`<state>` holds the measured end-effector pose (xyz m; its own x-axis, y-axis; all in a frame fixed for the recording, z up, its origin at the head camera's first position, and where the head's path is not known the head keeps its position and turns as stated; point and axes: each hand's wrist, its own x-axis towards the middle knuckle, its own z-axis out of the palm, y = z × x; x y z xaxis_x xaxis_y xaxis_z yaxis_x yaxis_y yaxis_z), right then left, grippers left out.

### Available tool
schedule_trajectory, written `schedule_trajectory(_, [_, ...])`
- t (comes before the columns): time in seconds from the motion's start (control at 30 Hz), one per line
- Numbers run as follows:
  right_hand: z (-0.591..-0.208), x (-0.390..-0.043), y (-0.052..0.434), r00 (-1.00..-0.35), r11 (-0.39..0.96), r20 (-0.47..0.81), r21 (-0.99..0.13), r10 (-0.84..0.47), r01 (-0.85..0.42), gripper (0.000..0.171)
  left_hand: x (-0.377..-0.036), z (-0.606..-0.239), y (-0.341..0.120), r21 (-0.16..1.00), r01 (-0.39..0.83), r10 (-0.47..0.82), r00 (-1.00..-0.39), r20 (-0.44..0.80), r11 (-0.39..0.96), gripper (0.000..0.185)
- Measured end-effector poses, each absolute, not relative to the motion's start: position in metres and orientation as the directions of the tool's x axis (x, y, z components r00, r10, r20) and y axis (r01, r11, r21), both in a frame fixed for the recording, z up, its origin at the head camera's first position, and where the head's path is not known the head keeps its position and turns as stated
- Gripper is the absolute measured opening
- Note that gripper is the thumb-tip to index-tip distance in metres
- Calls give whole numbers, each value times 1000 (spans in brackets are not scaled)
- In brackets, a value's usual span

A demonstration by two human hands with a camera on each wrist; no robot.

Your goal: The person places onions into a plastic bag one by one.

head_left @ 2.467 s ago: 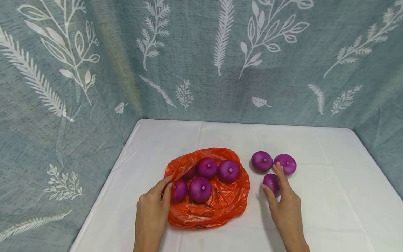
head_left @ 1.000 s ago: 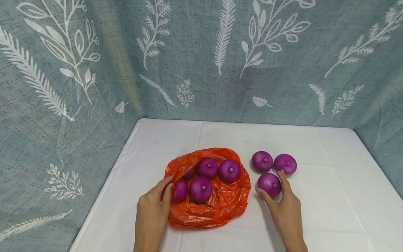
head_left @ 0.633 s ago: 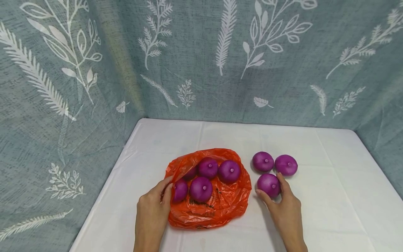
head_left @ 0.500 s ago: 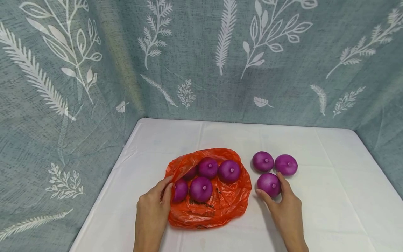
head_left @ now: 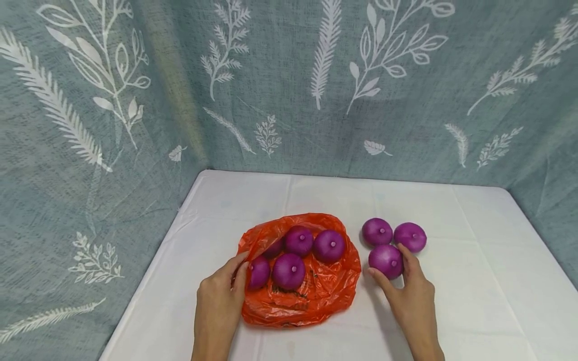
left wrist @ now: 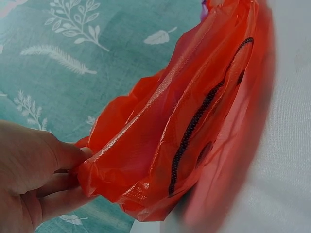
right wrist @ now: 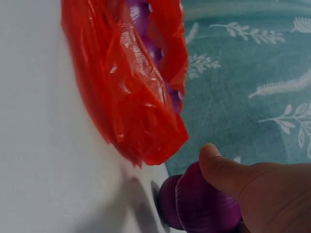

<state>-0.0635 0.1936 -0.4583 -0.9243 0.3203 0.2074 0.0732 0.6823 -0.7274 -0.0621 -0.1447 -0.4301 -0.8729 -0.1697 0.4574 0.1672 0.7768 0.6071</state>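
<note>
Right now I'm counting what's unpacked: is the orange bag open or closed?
Open: the orange bag lies spread, four purple onions visible inside, left hand gripping its rim.

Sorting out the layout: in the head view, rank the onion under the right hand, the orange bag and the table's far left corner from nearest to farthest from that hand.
1. Onion, touched by the right hand.
2. Orange bag, to the hand's left.
3. Table's far left corner, farthest back.

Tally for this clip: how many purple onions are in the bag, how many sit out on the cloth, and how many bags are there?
Purple onions in the orange bag: 5, one half hidden by the bag's edge, which the left hand grips
Purple onions loose on the white cloth: 3, the nearest held by the right hand
Orange plastic bags: 1
Total: 9 things (8 onions, 1 bag)
</note>
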Motion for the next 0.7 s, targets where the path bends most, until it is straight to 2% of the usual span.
schedule_trajectory(0.7, [-439, -69, 173, -935, 660, 232, -751, 267, 2, 87, -61, -429, -146, 613, 157, -180, -874, 452, 774, 26])
